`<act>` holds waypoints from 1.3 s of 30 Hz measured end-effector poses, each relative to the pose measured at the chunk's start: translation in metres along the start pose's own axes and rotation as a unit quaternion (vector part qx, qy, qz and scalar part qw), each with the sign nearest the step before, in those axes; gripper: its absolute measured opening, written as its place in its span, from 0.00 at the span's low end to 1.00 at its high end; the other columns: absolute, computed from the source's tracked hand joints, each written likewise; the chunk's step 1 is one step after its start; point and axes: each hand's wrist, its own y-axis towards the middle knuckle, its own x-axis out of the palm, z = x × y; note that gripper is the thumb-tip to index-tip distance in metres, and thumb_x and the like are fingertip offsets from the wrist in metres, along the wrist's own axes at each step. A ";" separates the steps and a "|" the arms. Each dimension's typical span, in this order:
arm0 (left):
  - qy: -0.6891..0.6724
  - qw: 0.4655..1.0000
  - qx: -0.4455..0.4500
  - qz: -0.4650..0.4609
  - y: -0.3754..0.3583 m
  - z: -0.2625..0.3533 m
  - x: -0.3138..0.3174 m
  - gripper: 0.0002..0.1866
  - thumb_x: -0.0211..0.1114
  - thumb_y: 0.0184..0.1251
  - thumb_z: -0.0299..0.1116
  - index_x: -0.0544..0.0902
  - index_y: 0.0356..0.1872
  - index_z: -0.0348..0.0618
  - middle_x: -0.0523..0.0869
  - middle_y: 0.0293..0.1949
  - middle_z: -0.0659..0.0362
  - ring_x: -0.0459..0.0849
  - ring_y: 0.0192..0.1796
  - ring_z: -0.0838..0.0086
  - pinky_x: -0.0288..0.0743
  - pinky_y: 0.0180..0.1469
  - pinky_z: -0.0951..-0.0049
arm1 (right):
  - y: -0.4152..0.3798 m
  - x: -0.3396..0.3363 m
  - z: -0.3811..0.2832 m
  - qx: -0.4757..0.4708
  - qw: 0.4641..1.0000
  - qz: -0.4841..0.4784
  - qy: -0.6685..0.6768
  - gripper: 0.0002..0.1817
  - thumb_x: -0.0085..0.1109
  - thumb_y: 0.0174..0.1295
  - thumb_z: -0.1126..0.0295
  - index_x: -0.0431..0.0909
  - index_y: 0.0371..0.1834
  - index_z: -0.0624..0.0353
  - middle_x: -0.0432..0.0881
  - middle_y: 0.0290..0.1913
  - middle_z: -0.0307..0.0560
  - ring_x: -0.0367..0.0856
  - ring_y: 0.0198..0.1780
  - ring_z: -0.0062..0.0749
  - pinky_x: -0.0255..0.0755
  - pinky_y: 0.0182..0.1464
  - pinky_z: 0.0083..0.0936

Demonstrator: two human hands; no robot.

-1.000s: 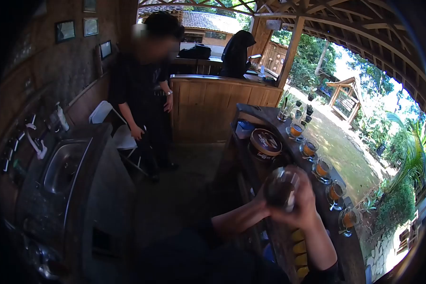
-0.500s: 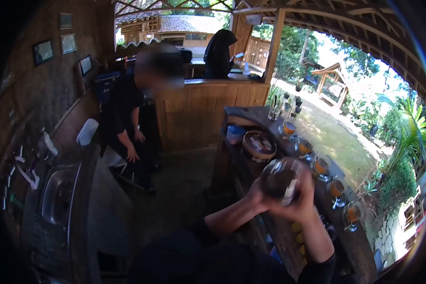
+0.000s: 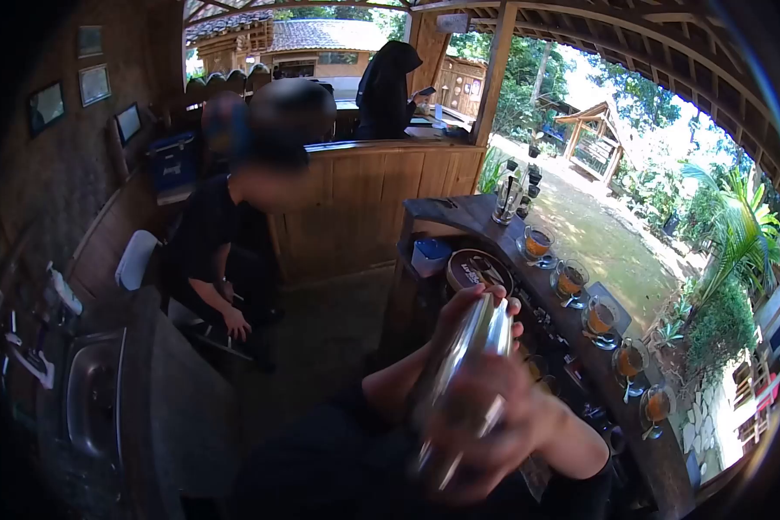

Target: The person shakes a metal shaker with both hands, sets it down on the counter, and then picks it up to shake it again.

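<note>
Both hands clamped the long shiny metal shaker: left hand topping it, right hand below; rigid, slick, likely weighty

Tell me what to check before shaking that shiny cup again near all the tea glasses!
1. Both hands on the shaker: ok. The left hand holds the upper end and the right hand wraps the lower part of the metal shaker.
2. Shaker closed tight: cannot tell, it is blurred.
3. Shaker away from the tea glasses: ok. They stand in a row on the wooden counter, apart from the hands.
4. Tea glasses upright on saucers: ok.
5. Person in black out of the way: ok, bending by the white chair, across the floor.
6. Round tin clear of the elbows: cannot tell, it lies close behind the left hand.
</note>
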 end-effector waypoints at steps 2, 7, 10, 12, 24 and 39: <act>0.008 0.999 0.032 -0.032 0.002 0.005 0.011 0.15 0.53 0.62 0.48 0.77 0.42 0.50 0.75 0.41 0.55 0.78 0.44 0.60 0.75 0.47 0.58 | 0.001 0.015 0.013 -0.182 0.978 0.039 -0.091 0.12 0.52 0.53 0.53 0.75 0.40 0.32 0.71 0.50 0.35 0.70 0.52 0.48 0.62 0.53 0.57; 0.008 0.955 0.108 0.275 -0.008 -0.006 -0.037 0.17 0.48 0.66 0.41 0.74 0.48 0.42 0.79 0.44 0.56 0.81 0.43 0.70 0.77 0.47 0.65 | -0.030 0.018 0.086 0.249 0.941 0.225 -0.049 0.43 0.77 0.29 0.62 0.65 0.53 0.63 0.72 0.50 0.53 0.73 0.51 0.38 0.68 0.49 0.33; 0.024 0.979 0.088 0.184 -0.018 0.002 -0.019 0.17 0.48 0.66 0.43 0.73 0.49 0.44 0.78 0.45 0.55 0.80 0.44 0.66 0.76 0.49 0.63 | -0.005 0.011 0.034 0.150 0.983 0.097 -0.030 0.35 0.74 0.34 0.64 0.69 0.50 0.51 0.71 0.51 0.48 0.72 0.51 0.45 0.69 0.51 0.40; 0.004 0.999 0.053 0.007 -0.019 -0.009 0.019 0.16 0.52 0.64 0.46 0.75 0.46 0.49 0.74 0.40 0.55 0.77 0.43 0.61 0.76 0.46 0.56 | 0.013 0.009 -0.010 -0.154 0.987 0.025 -0.027 0.25 0.66 0.41 0.61 0.70 0.44 0.21 0.70 0.52 0.32 0.70 0.53 0.47 0.65 0.50 0.57; 0.012 0.995 0.092 0.017 -0.071 -0.135 0.051 0.18 0.49 0.66 0.44 0.72 0.52 0.48 0.73 0.48 0.53 0.72 0.54 0.60 0.72 0.52 0.56 | -0.040 -0.032 -0.112 0.049 0.999 -0.006 0.009 0.24 0.64 0.45 0.58 0.72 0.47 0.52 0.72 0.49 0.55 0.71 0.53 0.45 0.63 0.57 0.43; 0.076 0.985 0.153 -0.032 -0.105 -0.195 0.131 0.18 0.50 0.64 0.49 0.76 0.42 0.46 0.70 0.40 0.54 0.73 0.46 0.60 0.75 0.46 0.55 | -0.043 -0.032 -0.189 -0.259 0.964 0.064 0.019 0.21 0.57 0.52 0.65 0.69 0.50 0.56 0.67 0.51 0.53 0.69 0.54 0.45 0.66 0.54 0.41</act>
